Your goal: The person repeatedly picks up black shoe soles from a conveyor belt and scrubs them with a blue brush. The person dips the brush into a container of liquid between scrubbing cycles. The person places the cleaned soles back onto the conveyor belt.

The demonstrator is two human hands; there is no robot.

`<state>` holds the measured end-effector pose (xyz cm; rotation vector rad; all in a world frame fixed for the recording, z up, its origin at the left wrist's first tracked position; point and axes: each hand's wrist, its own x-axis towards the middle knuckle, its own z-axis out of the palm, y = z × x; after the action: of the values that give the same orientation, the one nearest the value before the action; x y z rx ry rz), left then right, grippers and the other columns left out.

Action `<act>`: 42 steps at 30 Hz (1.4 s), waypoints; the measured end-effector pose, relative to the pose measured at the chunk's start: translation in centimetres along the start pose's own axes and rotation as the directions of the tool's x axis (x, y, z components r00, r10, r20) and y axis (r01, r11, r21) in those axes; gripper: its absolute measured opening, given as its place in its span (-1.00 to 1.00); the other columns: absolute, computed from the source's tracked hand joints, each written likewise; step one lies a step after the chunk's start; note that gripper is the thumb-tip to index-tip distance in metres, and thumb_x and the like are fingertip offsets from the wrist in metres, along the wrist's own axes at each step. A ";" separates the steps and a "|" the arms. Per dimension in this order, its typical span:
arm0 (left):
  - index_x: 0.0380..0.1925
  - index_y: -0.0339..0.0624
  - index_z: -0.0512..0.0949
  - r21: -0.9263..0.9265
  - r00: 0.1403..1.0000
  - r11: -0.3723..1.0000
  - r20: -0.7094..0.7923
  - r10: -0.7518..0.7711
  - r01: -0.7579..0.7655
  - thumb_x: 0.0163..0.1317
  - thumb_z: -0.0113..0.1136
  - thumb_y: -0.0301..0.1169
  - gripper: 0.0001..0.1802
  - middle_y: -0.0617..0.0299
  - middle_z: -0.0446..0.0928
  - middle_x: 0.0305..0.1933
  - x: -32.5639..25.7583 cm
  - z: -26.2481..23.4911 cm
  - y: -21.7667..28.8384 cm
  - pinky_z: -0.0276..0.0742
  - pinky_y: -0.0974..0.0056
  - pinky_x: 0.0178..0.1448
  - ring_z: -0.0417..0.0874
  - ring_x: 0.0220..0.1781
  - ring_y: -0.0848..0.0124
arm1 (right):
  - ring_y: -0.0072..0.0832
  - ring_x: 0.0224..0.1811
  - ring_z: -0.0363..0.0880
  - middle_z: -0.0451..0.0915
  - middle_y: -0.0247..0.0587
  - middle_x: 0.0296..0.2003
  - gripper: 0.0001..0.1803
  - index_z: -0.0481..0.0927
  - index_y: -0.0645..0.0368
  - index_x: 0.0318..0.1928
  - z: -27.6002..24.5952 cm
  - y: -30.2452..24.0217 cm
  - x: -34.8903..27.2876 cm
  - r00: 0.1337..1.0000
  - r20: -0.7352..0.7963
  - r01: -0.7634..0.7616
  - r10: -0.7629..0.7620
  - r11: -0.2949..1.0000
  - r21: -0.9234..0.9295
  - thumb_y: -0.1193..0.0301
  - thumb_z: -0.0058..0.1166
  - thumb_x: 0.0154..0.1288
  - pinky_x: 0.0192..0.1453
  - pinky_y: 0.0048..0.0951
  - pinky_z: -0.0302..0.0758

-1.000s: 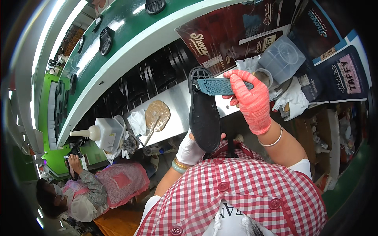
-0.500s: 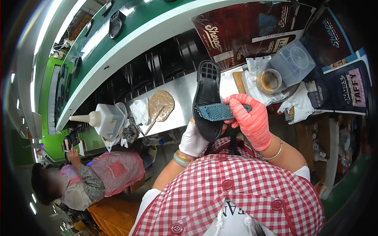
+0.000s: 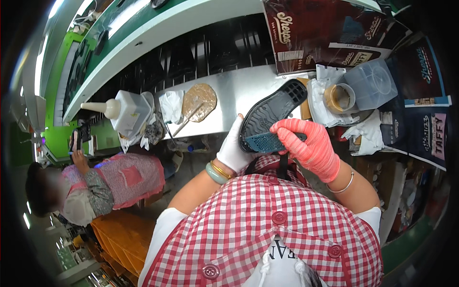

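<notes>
Taking the black shoe sole (image 3: pixel 275 110) as the centre of the dial, the person's left hand (image 3: pixel 233 150), in a white glove, sits at about 7 o'clock. Its thumb runs along the sole's edge; the other fingers are hidden underneath, but they grip the sole near its lower end. The sole is held in the air, slanted – its heel, moulded with small square cells, points toward 1 o'clock, and its other end toward 7.

At 4 o'clock is the right hand (image 3: pixel 311 146), gloved in coral red, its fingers pinched on the dark handle end of a flat teal tool (image 3: pixel 267 143). The tool's textured blade lies across the lower end of the sole in this view; whether it presses on it I cannot tell.

Past the sole, toward 12 o'clock, stretches the shiny metal desk (image 3: pixel 232 86). Between 9 and 10 o'clock a round brown disc (image 3: pixel 203 95) lies on it, a thin stick (image 3: pixel 190 118) over its edge, with a crumpled white tissue (image 3: pixel 170 106) just beside. Farther out at 9 is a white bottle (image 3: pixel 129 114) with a long nozzle. Just above 3 o'clock stand a cup (image 3: pixel 348 97) with brown contents and a clear plastic container (image 3: pixel 373 83). A co-worker in a pink apron (image 3: pixel 136 165) is at 8 – well apart.
</notes>
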<state>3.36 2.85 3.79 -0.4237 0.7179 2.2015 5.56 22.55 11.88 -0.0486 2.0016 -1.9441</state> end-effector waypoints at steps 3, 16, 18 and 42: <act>0.15 -0.04 0.35 0.070 0.991 0.994 -0.106 -0.081 0.089 0.37 -0.40 0.16 -0.36 0.13 0.48 0.10 -0.3 0.2 0.6 0.56 -0.08 -0.06 0.53 0.09 0.18 | -0.64 -0.43 0.58 0.62 -0.24 -0.40 -0.73 0.58 0.32 -0.11 -0.3 -0.5 1.0 0.997 0.083 -0.009 0.010 1.000 -0.017 0.36 0.00 0.33 -0.41 -0.63 0.52; 0.08 -0.14 0.37 0.159 0.939 0.926 -0.075 -0.335 0.343 0.40 -0.30 -0.10 -0.54 0.08 0.56 -0.10 -0.1 -1.7 2.8 0.57 0.17 -0.26 0.62 -0.20 0.27 | -0.69 -0.66 0.47 0.57 -0.30 -0.54 -0.68 0.62 0.24 -0.17 -0.4 -0.1 4.2 0.933 0.222 -0.288 0.283 0.958 -0.012 0.24 0.17 0.19 -0.60 -0.65 0.35; 0.02 -0.08 0.45 0.343 0.946 0.882 -0.114 -0.303 0.323 0.36 -0.24 0.04 -0.49 0.13 0.57 -0.11 -0.5 -1.3 3.1 0.50 0.07 -0.36 0.57 -0.21 0.24 | -0.68 -0.65 0.47 0.57 -0.30 -0.55 -0.68 0.63 0.23 -0.19 -0.9 0.3 4.1 0.932 0.234 -0.284 0.278 0.959 -0.006 0.24 0.18 0.18 -0.59 -0.64 0.36; -0.09 -0.40 0.48 0.280 0.852 0.808 -0.087 -0.516 0.519 0.33 -0.24 0.07 -0.34 -0.19 0.59 -0.39 1.8 -2.9 5.5 0.48 0.06 -0.48 0.56 -0.62 0.06 | -0.66 -0.60 0.51 0.60 -0.34 -0.47 -0.70 0.66 0.19 -0.23 -6.7 1.6 1.5 0.931 0.156 -0.321 0.330 0.943 -0.084 0.23 0.20 0.12 -0.55 -0.64 0.36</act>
<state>-1.72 -0.94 2.56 -0.4156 0.8077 1.5487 2.66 28.68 9.93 0.0977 1.8222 -1.6190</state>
